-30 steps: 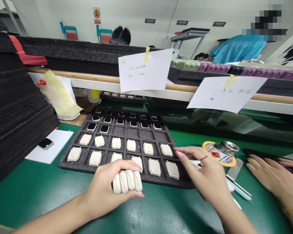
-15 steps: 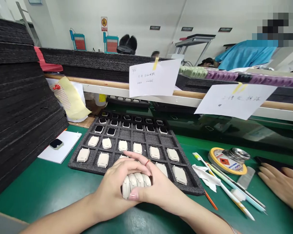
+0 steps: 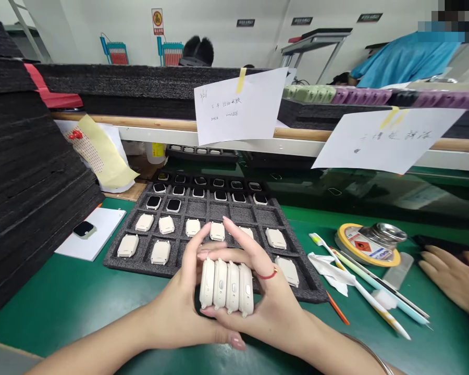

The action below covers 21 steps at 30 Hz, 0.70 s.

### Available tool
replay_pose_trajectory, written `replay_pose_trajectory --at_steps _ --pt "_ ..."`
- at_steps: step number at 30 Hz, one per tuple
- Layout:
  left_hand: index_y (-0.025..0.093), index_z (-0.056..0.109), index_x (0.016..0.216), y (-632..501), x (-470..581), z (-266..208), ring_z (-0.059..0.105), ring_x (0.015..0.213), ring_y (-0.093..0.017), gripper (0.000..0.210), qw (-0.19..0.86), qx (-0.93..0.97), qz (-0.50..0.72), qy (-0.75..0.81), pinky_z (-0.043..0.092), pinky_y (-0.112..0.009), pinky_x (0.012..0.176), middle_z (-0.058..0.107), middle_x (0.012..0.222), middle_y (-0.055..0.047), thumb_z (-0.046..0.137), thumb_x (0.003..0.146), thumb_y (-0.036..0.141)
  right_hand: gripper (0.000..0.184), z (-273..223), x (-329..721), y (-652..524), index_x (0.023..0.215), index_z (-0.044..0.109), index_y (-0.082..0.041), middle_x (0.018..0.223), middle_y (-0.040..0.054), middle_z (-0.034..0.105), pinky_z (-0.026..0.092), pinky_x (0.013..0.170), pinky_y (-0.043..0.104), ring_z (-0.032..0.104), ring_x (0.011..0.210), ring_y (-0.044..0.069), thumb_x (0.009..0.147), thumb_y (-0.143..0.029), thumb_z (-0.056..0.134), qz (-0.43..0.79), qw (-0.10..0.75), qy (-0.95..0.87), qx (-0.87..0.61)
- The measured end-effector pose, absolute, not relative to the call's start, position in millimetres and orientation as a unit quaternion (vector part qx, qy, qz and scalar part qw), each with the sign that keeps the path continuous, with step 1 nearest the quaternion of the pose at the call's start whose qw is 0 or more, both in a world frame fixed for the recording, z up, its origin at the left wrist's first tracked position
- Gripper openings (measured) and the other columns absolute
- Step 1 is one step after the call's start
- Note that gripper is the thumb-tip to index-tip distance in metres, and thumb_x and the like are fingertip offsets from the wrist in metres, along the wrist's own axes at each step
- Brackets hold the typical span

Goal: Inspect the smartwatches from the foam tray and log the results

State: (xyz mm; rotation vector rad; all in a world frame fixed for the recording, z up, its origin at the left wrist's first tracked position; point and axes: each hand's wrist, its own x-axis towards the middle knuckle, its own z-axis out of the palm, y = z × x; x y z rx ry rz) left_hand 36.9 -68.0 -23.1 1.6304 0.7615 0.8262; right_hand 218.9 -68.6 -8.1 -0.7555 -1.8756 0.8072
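Item: four cream watch cases (image 3: 226,286), stood on edge side by side in a row, pressed together between both hands above the green surface (image 3: 62,302).

Left hand (image 3: 180,307): grip closed on the left end of the row, fingers curled up along the outermost case, thumb beneath.

Right hand (image 3: 269,307): grip closed on the right end and rear of the row, fingers laid over the top; a red band on one finger.

Just behind the grip: black foam tray (image 3: 300,289) of square pockets, near rows filled with cream cases lying flat, far rows with dark-faced ones (some pockets bare).

Right of the grip: crumpled white wipe (image 3: 330,268), thin sticks and pens (image 3: 371,297), a round tin (image 3: 371,242) with a metal cap; further right another person's hand (image 3: 453,281) resting flat.

Left of the grip: white card (image 3: 101,232) carrying one dark watch body (image 3: 84,229); beside it a stack of black foam sheets (image 3: 27,172).

Above the tray: two paper notes (image 3: 240,107) taped to a shelf edge.
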Motion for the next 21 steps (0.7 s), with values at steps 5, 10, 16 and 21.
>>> replay_pose_trajectory --at_steps 5,10,16,21 --pt "0.020 0.058 0.116 -64 42 -12 0.066 0.102 -0.025 0.063 0.714 0.559 0.314 0.280 0.055 -0.037 0.089 0.067 0.107 -0.009 0.083 0.067 0.052 0.102 -12 220 -62 0.156 0.018 -0.026 0.119 0.0090 0.071 0.052 0.103 0.041 0.066 0.116 0.026 0.077 -0.027 0.082 0.319 0.465 -0.779 -0.273" --pt "0.018 0.064 0.095 -66 45 -12 0.064 0.082 -0.015 0.038 0.715 0.529 0.340 0.303 0.054 -0.027 0.077 0.068 0.088 -0.001 0.086 0.068 0.032 0.099 -18 219 -59 0.157 0.015 -0.028 0.124 0.0098 0.068 0.052 0.104 0.041 0.066 0.117 0.025 0.081 -0.033 0.078 0.347 0.460 -0.777 -0.253" --pt "0.018 0.061 0.104 -68 44 -21 0.066 0.091 -0.017 0.050 0.727 0.497 0.356 0.313 0.054 -0.029 0.082 0.069 0.097 -0.003 0.086 0.067 0.038 0.100 -22 221 -56 0.157 0.015 -0.030 0.123 0.0076 0.069 0.052 0.103 0.041 0.063 0.120 0.024 0.080 -0.026 0.078 0.373 0.448 -0.776 -0.240" --pt "0.017 0.057 0.112 -67 43 -25 0.064 0.107 -0.024 0.054 0.724 0.470 0.360 0.354 0.052 -0.035 0.093 0.067 0.109 -0.008 0.080 0.073 0.048 0.104 -22 223 -56 0.157 0.012 -0.031 0.126 0.0085 0.068 0.056 0.093 0.035 0.067 0.112 0.022 0.076 -0.009 0.074 0.371 0.419 -0.780 -0.279"
